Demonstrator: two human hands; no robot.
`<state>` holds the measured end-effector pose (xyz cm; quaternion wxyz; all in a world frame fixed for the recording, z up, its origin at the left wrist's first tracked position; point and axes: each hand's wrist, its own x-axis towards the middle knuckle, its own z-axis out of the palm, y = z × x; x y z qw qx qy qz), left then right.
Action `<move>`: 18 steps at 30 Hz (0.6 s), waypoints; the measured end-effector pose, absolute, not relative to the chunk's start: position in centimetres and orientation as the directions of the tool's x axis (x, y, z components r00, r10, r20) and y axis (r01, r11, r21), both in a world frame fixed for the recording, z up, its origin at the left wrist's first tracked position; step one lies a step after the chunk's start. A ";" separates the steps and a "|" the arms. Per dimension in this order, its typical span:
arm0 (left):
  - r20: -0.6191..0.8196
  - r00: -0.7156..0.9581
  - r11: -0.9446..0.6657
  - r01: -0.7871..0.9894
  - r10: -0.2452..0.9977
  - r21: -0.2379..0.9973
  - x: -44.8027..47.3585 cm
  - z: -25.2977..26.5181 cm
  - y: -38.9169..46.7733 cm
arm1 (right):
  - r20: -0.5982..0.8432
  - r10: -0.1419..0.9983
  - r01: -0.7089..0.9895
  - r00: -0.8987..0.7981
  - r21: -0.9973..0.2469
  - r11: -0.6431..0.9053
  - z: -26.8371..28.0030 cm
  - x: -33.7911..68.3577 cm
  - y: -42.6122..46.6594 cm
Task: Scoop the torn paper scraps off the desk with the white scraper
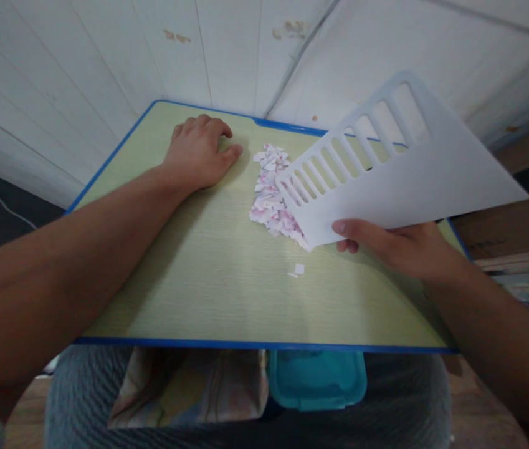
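Note:
My right hand (395, 246) grips the lower edge of a white slotted plastic panel (409, 168), thumb on its face. The panel is tilted, and its lower left edge meets a pile of torn paper scraps (271, 202), white with pink tints. Left of the pile, my left hand (201, 149) rests on the table, its thumb apart from the bent fingers and nothing in it. A small white paper bit (299, 269) lies in front of the pile, with a thin sliver beside it.
The pale green tabletop (189, 268) has a blue edge and stands against a white plank wall (105, 56). A grey cable (299, 59) runs down the wall. Below the front edge are a teal plastic container (318, 380) and a patterned cloth (194, 386) near my legs.

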<state>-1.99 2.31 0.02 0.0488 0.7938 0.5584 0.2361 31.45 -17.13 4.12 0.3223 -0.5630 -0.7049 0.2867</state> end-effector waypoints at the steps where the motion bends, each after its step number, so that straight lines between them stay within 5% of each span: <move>1: 0.320 0.267 -0.373 0.863 0.909 0.339 -2.0 0.1 2.3 | 0.131 0.973 0.599 -0.191 -0.770 0.221 4.3 31.4 -17.1; 18: 0.266 0.239 -0.315 0.903 0.934 0.294 -1.5 0.4 2.2 | 0.245 0.912 0.569 -0.329 -0.719 0.399 4.7 31.1 -17.2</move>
